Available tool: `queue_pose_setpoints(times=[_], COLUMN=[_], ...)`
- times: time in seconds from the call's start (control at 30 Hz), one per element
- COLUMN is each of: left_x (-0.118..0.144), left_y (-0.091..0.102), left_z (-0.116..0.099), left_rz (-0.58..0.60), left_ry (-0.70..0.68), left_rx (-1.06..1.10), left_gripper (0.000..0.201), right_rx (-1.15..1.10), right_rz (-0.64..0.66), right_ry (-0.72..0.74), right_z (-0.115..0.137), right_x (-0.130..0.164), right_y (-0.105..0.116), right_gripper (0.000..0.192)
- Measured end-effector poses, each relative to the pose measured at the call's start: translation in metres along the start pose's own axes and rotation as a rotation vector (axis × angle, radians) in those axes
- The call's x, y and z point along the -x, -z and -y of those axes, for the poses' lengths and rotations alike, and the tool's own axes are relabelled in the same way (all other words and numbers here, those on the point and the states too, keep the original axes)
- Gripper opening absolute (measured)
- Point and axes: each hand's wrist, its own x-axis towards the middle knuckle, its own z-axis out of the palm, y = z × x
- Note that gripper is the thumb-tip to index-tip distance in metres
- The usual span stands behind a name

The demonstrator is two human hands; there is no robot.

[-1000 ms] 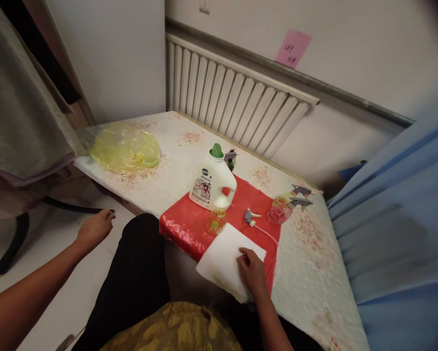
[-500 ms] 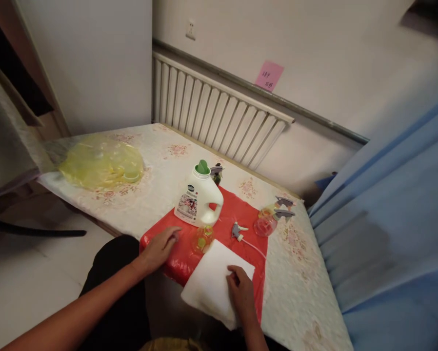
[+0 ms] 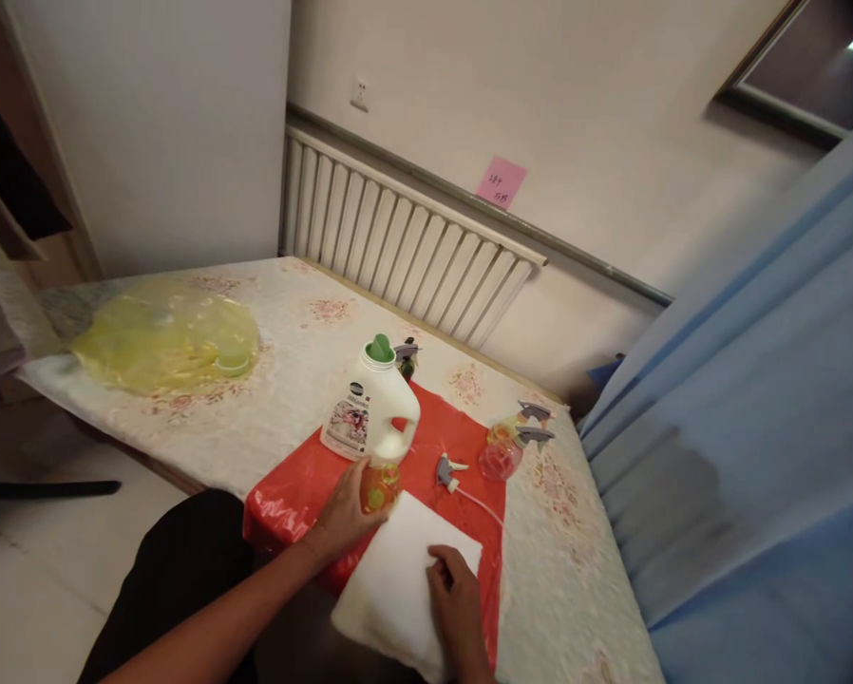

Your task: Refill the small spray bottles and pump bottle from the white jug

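My left hand [image 3: 347,513] has its fingers and thumb around the near left side of a small clear yellow bottle [image 3: 379,488] without a spray head. My right hand [image 3: 455,594] rests on a folded white cloth [image 3: 398,579], its fingers curled in with nothing visible in them. Just behind the small bottle stands a large white detergent jug [image 3: 369,408] with a green spout. A loose grey-and-white spray head [image 3: 446,471] with a thin tube lies on the red plastic sheet [image 3: 284,499], beyond the cloth.
Pink and yellow spray bottles [image 3: 502,458] stand at the sheet's right edge. Another dark spray bottle [image 3: 407,357] is partly hidden behind the jug. A yellow plastic bag [image 3: 162,337] lies on the left. A blue curtain [image 3: 754,399] borders the table's right; a radiator [image 3: 398,242] is behind.
My left hand has moved right and closed around the small yellow bottle, which stays in its place. The right hand still rests on the cloth. The view has shifted slightly.
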Motion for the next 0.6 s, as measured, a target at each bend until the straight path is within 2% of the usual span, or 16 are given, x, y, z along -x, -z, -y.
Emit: queue_pose_setpoints(times=[0.2,0.43,0.6], left_x=[-0.006,-0.007,-0.009], left_y=[-0.014,-0.013,-0.012], left_z=[0.010,0.002,0.002], left_rz=[0.012,-0.031,-0.080], left_ry=[-0.032,-0.071,-0.074], left_rx=[-0.025,-0.059,-0.088], left_gripper=[0.084,0.071,0.069], right_rx=[-0.002,-0.017,-0.030], right_rz=[-0.003,-0.025,-0.030], right_ry=[0.009,0.026,0.033], right_z=[0.000,0.000,0.004], right_x=[0.000,0.001,0.001], right_y=[0.001,0.000,0.001], right_gripper=[0.025,0.026,0.026])
